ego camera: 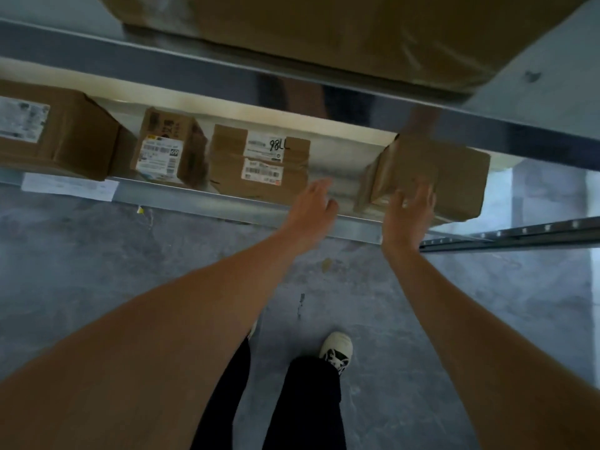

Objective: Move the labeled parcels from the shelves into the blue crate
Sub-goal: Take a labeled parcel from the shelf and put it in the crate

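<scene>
Both arms are reaching forward toward the lower shelf (227, 207), a metal ledge carrying a row of cardboard parcels. The right hand (410, 212) is lying with fingers spread and straight against the near face of the rightmost box (454, 177), a plain brown carton sitting at the right end of the shelf; nothing is curling round it. The left hand (313, 206) is hovering with fingers relaxed and loosely apart in the gap between that carton and the box marked "98LL" (259, 164), gripping nothing. Whether the left fingertips are touching the shelf edge cannot be told. Further left, a small labelled box (168, 147) is standing near the marked one, and a larger labelled box (55, 131) is sitting at the left end. A paper tag (69, 187) is hanging on the shelf front. A big wrapped carton (324, 30) is resting on the upper shelf (162, 56). Below, dark trousers and a white shoe (337, 350) are showing over the grey floor (97, 271). The blue crate is not showing in this view.
</scene>
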Tool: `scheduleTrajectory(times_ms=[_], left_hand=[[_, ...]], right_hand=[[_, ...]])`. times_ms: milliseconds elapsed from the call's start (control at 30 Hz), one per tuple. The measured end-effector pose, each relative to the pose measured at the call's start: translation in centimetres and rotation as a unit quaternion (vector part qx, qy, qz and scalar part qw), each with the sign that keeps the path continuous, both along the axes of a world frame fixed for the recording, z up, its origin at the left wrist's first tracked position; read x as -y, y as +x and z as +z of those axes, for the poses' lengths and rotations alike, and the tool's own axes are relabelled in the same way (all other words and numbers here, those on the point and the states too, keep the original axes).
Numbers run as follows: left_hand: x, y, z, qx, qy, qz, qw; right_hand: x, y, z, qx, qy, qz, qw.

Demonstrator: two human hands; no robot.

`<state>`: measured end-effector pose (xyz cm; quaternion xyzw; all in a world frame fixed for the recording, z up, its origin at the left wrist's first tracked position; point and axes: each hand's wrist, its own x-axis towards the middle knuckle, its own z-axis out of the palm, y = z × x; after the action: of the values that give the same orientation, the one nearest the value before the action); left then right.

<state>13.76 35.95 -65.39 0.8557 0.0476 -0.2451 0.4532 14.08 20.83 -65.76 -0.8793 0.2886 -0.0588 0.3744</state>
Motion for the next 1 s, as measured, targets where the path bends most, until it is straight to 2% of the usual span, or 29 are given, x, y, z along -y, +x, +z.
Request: scheduleTrajectory(times_ms=[100, 200, 333, 500, 667, 767, 833, 1000], left_hand=[[5.4, 1.1, 0.8, -0.048, -0.072, 0.088, 0.992], [8.9, 2.4, 0.5, -0.074, -0.06, 0.12, 0.988], [11.8, 3.2, -0.3, -0.123, -0.067, 0.145, 0.98], [14.5, 3.3, -1.2, -0.172, -0.102, 0.158, 0.967], [14.5, 2.9, -0.2, -0.109, -0.164, 0.261, 0.945], [13.6, 2.8, 1.1, -0.121, -0.217, 0.269, 0.931], [13.1, 2.8, 2.1, -0.142, -0.22, 0.252, 0.931], [12.2, 3.6, 2.2, -0.149, -0.234, 0.337, 0.899]], right_hand=[[5.8, 0.5, -0.1, -0.04, 0.009, -0.051, 0.998], [10.6, -0.3, -0.5, -0.069, 0.064, -0.107, 0.99], [15.7, -0.3, -1.2, -0.133, 0.162, -0.102, 0.972], [18.6, 1.5, -1.1, -0.225, 0.299, -0.07, 0.925], [19.4, 1.4, -0.6, -0.156, 0.278, -0.017, 0.948], [19.3, 1.3, 0.7, -0.113, 0.34, -0.045, 0.933], [19.2, 1.4, 1.5, -0.11, 0.367, -0.06, 0.922], [19.3, 1.7, 2.5, -0.083, 0.382, -0.086, 0.916]])
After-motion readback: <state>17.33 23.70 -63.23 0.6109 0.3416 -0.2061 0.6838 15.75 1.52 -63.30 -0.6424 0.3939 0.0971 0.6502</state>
